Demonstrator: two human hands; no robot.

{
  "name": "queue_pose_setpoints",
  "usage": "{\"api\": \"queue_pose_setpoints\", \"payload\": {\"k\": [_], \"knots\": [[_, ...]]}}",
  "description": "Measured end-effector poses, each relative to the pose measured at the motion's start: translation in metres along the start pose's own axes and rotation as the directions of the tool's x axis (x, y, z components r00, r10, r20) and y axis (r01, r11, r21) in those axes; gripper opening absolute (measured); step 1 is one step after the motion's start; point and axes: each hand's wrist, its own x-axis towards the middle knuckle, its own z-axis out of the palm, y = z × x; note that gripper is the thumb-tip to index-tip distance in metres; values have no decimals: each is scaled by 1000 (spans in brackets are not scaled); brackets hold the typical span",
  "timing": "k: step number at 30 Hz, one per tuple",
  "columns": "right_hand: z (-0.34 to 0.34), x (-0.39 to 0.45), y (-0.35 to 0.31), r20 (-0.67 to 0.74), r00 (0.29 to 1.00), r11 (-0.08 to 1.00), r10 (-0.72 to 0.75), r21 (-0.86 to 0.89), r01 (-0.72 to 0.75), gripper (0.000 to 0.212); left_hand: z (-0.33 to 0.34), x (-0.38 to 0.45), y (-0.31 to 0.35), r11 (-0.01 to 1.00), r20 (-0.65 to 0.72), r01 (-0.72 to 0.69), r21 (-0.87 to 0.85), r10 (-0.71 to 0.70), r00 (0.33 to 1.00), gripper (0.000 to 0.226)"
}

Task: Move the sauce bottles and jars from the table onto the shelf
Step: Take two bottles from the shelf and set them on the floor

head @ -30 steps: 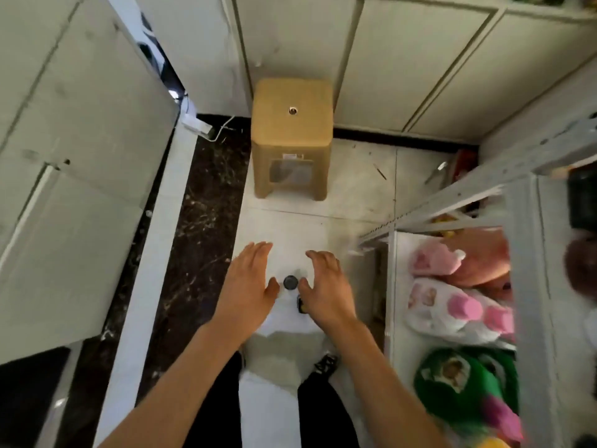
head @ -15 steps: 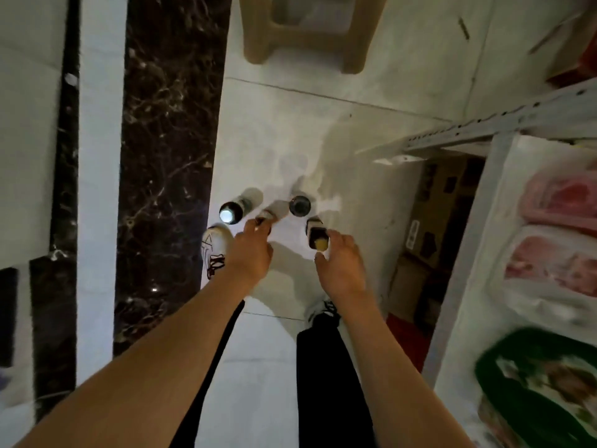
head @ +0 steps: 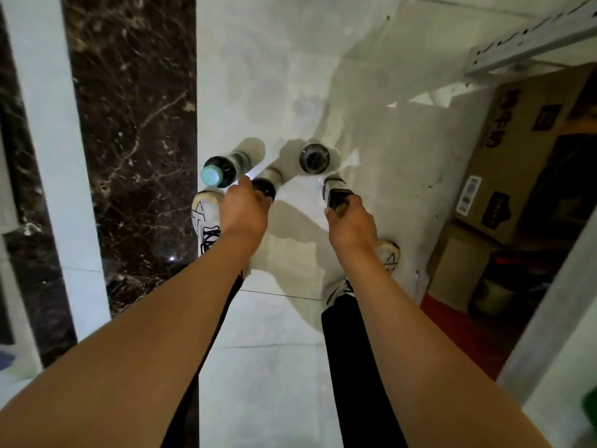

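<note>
Since 0.5 s ago the view had dropped closer; both hands had closed onto bottle tops. Pale tiled floor point(head: 290, 76) carried all 4 containers, no table in view. Shelf frame point(head: 529, 43) and cardboard box point(head: 504, 176) were on the right. Left hand point(head: 244, 211) gripped the dark bottle point(head: 265, 185) from above. Right hand point(head: 350, 224) gripped the square-shouldered bottle point(head: 334, 194) at its cap. Teal-capped bottle point(head: 219, 169) and dark round jar point(head: 314, 158) stood untouched, just beyond.
</note>
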Motion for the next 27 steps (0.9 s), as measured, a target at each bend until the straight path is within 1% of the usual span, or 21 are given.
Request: {"api": "queue_pose_setpoints", "payload": {"k": [3,5,7,8,11,13,15,19,25,27], "knots": [[6,10,2,-34,999,1000,2,20,-2,33,3,11,-1,991,-33,100,-85,-103,994,32],[2,14,6,-34,999,1000,-12,23,13,25,3,15,2,986,-37,131,-103,-135,990,23],[-3,15,12,-30,999,999,-21,38,22,21,2,11,3,989,-32,122,-88,-125,992,14],[-6,13,16,-27,1000,998,-14,56,15,19,2,7,1,992,-30,99,-79,-102,994,13],[-18,-4,27,-19,1000,986,14,166,-11,18,-2,-13,-3,996,-1,38,-75,-39,999,20],[-32,-26,31,-10,1000,978,14,208,-12,21,-16,-38,-3,992,7,43,-119,-43,999,21],[-50,-50,35,-22,1000,971,5,239,0,22,-33,-69,0,983,-25,32,-179,-37,999,21],[-97,-112,30,-81,997,955,-9,296,33,22,-85,-147,12,963,-97,-185,-198,169,981,29],[-178,-217,-2,-200,971,946,-130,267,182,25,-175,-237,38,904,-130,-361,-230,339,932,34],[-207,-258,-11,-258,948,933,-185,257,252,26,-211,-269,56,862,-155,-448,-238,421,894,37]]}}
